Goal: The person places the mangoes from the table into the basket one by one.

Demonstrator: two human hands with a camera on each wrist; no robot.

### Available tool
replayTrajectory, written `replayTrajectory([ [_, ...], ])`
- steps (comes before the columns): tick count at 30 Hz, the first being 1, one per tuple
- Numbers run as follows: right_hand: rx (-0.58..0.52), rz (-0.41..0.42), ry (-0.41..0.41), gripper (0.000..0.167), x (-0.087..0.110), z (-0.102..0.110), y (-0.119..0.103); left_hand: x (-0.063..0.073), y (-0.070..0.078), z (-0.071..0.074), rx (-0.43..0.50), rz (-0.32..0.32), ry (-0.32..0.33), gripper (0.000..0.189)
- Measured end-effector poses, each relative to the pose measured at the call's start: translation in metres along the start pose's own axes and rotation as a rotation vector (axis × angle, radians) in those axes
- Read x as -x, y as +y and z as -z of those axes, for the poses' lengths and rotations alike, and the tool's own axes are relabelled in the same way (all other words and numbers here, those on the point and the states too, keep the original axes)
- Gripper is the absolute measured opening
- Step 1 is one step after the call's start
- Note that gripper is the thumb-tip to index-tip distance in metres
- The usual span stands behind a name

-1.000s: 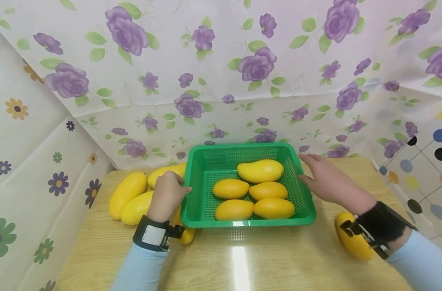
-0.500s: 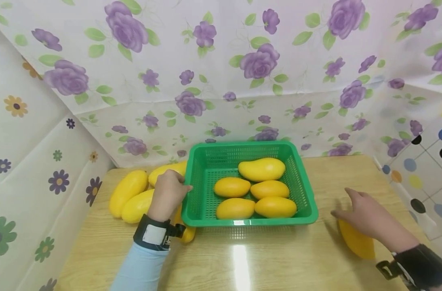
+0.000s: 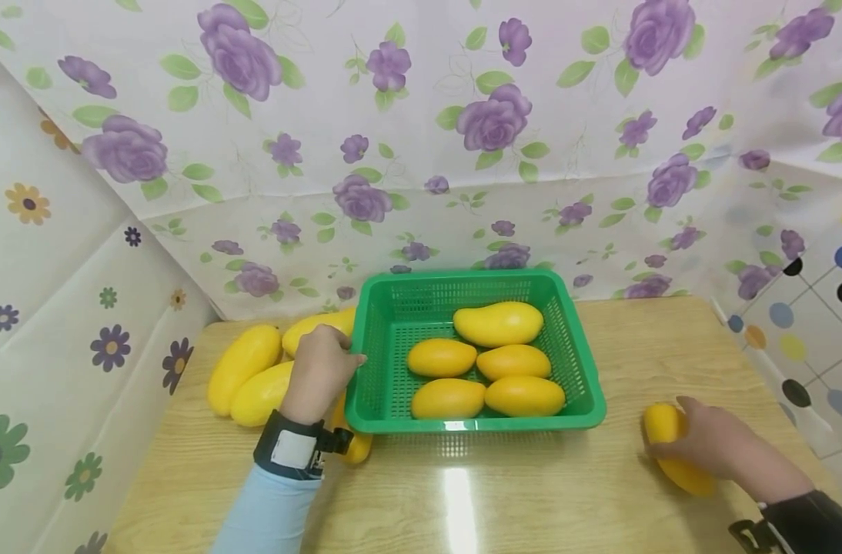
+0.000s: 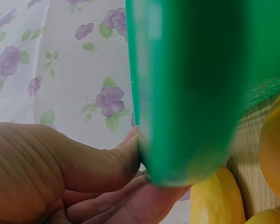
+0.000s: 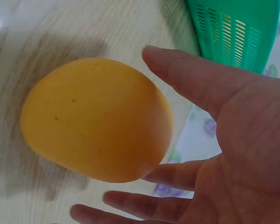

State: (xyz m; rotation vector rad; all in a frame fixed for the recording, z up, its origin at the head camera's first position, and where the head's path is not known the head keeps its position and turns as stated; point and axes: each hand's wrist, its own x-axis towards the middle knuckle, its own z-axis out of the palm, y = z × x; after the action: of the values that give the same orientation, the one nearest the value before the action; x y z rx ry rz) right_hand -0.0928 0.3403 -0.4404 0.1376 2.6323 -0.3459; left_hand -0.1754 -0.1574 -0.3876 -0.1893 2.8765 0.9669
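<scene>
A green plastic basket (image 3: pixel 580 362) with slotted sides stands mid-table, tipped slightly toward the camera, with several yellow mangoes (image 3: pixel 499 324) inside. My left hand (image 3: pixel 319 373) pinches its left rim between thumb and fingers; the left wrist view shows the green rim (image 4: pixel 186 116) up close. At the right of the table lies a single mango (image 3: pixel 663 423). My right hand (image 3: pixel 719 442) reaches round it, thumb on the near side and fingers beyond. In the right wrist view the thumb and nearly straight fingers are spread on either side of that mango (image 5: pixel 95 119).
More yellow mangoes (image 3: pixel 244 369) lie left of the basket, partly behind the left hand, and one (image 3: pixel 359 448) peeks out beside the basket's front left corner. Flowered sheeting (image 3: pixel 421 154) hangs behind the wooden table (image 3: pixel 532 492) and along its sides.
My right hand has left the basket's right rim, swung right and down, and come onto the single mango. My left hand keeps its hold on the rim.
</scene>
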Motion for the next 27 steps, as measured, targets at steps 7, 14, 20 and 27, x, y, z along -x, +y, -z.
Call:
replayTrajectory([
  [7,-0.024,0.021,0.015,0.116,0.001,-0.006,-0.002,0.001,0.000,0.000,0.002,0.003,0.003,0.032],
  [14,-0.019,0.059,0.057,0.106,-0.002,-0.008,-0.004,0.001,-0.001,0.000,-0.006,0.004,0.007,0.033],
  [20,-0.021,0.071,0.088,0.101,-0.007,-0.006,-0.008,0.001,-0.001,0.000,-0.006,0.000,0.011,0.033],
  [27,-0.016,0.157,0.233,0.086,-0.014,0.007,-0.017,0.001,0.000,0.000,-0.008,-0.003,0.017,0.033],
])
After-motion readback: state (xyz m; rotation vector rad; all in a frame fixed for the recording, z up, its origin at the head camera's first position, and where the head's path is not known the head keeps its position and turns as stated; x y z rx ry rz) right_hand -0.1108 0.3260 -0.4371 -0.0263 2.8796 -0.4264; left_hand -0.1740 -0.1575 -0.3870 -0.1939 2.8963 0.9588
